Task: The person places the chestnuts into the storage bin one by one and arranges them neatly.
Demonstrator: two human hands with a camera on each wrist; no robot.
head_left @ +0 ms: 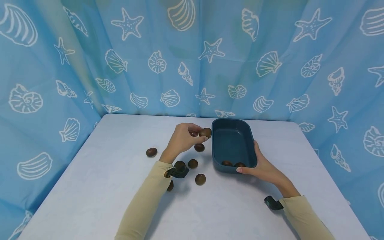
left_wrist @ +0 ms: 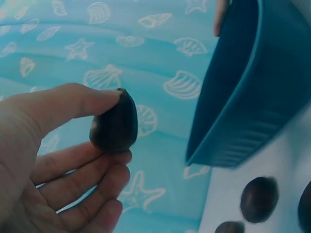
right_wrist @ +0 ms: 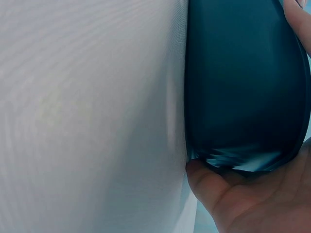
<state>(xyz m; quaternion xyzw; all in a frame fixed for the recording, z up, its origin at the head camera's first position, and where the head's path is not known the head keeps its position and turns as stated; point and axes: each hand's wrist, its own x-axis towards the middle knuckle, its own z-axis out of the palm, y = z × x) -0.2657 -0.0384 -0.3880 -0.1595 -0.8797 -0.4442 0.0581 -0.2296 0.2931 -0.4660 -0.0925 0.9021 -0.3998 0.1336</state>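
Observation:
Between the thumb and fingertips of my left hand [head_left: 184, 137] is a dark brown, egg-shaped passion fruit [left_wrist: 115, 121], held up just left of a deep blue-green plastic box [head_left: 233, 141]. With the thumb over the near rim and the fingers along the right side, my right hand [head_left: 264, 166] grips this box near its corner. Inside, two passion fruits [head_left: 227, 163] lie against the near wall. Another passion fruit [head_left: 199, 147] is on the table just below the left hand, and one more shows partly behind its fingers.
Several more passion fruits lie on the white table [head_left: 114, 186], one [head_left: 151, 152] farther left and others [head_left: 200, 179] near the left forearm, which partly covers some. A blue curtain [head_left: 180, 66] with white shell prints surrounds the table's back and sides.

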